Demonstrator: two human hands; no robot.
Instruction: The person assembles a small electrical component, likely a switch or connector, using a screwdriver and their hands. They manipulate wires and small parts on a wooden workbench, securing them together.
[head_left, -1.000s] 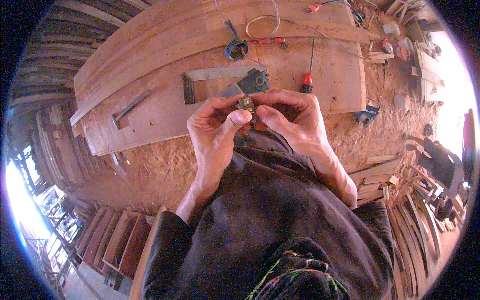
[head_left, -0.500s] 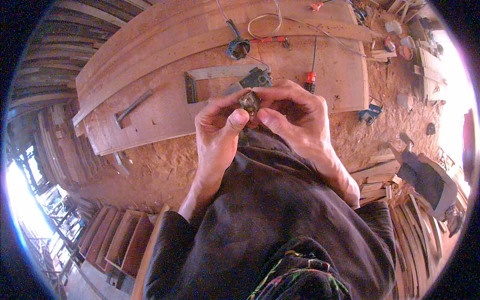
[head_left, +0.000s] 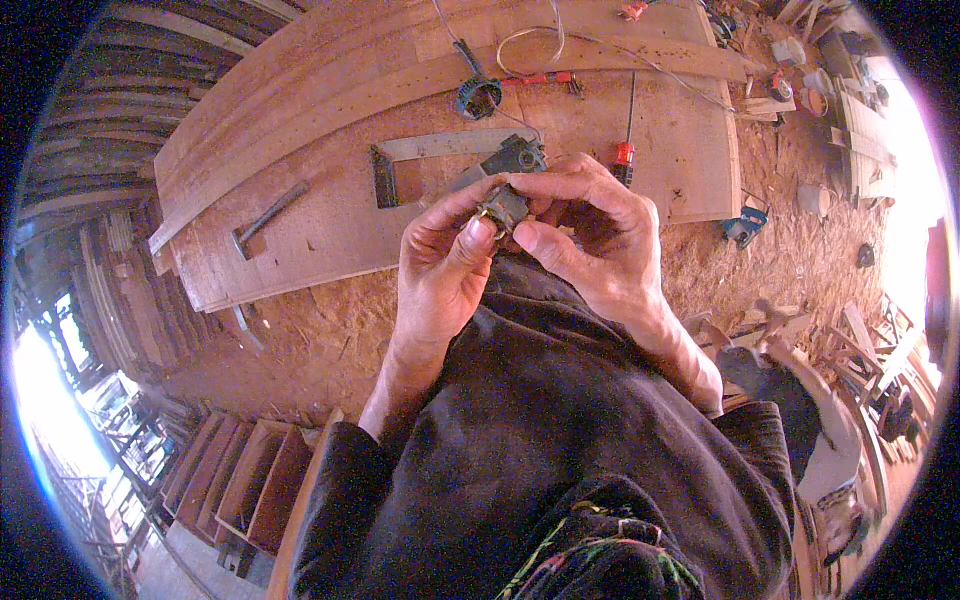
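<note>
Between my two hands is a small dark, boxy part [head_left: 503, 206] with a brassy edge, its exact kind unclear. The fingertips and thumb of my left hand [head_left: 445, 255] pinch it from the left. Opposite, my right hand [head_left: 600, 235] closes thumb and fingers on its right side. Just beyond my fingers, a dark grey tool body [head_left: 520, 155] lies on the wooden board, partly covered by my left hand. Past that rests a blue round tool housing [head_left: 478, 98] with a cord. To the right is a screwdriver [head_left: 624, 158] with a red handle.
A carpenter's square [head_left: 440, 145] and a hammer [head_left: 268, 220] lie on the wide wooden workbench [head_left: 330, 215]. Sawdust and shavings [head_left: 310, 335] cover the floor. A blue tool [head_left: 744, 226] sits off the bench's right end. Another person [head_left: 785, 400] bends at the right, near stacked timber.
The small part has turned in my fingers, showing a boxier side. My left hand has shifted slightly right. The other person at the right has moved closer to me.
</note>
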